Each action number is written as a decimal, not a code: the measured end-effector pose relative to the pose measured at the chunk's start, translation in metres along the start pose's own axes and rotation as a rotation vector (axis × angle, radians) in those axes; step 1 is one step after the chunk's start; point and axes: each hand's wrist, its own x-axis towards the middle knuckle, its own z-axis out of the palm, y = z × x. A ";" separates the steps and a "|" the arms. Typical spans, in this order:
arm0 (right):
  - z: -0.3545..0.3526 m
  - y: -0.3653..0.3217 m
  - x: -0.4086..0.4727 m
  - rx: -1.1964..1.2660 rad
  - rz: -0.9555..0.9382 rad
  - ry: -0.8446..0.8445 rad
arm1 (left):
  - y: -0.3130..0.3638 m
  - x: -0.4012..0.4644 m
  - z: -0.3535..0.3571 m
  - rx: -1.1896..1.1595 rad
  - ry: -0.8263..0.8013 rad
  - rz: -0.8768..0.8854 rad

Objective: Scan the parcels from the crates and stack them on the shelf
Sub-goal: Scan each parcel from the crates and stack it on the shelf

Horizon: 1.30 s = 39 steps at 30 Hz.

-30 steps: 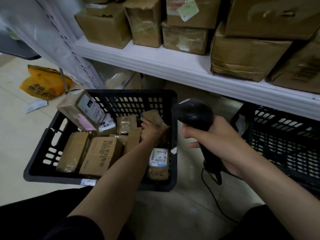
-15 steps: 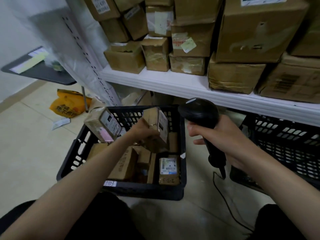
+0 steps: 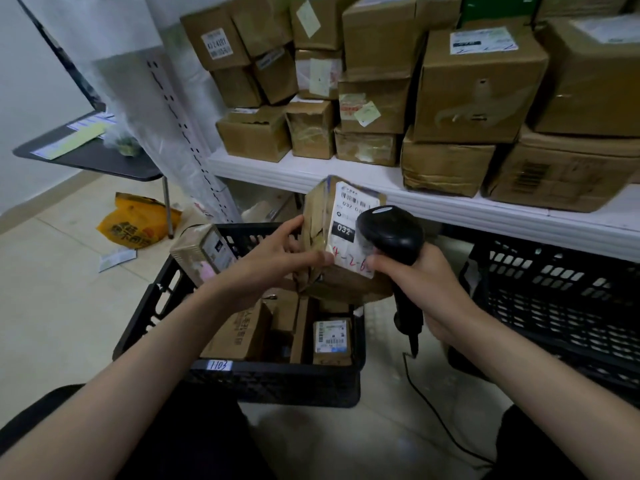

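Holding a brown cardboard parcel (image 3: 320,237) above the black crate (image 3: 277,379), the left hand (image 3: 273,261) keeps its grip curled round the parcel's left side, white label facing the camera. Right hand (image 3: 426,285), grip wrapped round a black barcode scanner (image 3: 391,233), touches the label's lower edge. Behind the crate, the white shelf (image 3: 450,206) carries stacked boxes.
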 end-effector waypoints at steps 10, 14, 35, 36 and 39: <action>-0.014 0.002 0.001 -0.131 -0.081 0.080 | -0.009 0.027 0.025 -0.043 0.156 0.066; -0.018 0.000 -0.004 -0.214 -0.139 0.097 | -0.011 0.032 0.030 0.018 0.216 0.029; -0.041 -0.041 -0.034 0.170 0.049 -0.129 | -0.025 0.051 0.036 0.049 0.315 0.179; -0.041 -0.042 -0.034 0.172 0.056 -0.138 | -0.027 0.052 0.035 0.054 0.320 0.181; -0.045 -0.045 -0.034 0.164 0.054 -0.146 | -0.030 0.052 0.035 0.072 0.323 0.182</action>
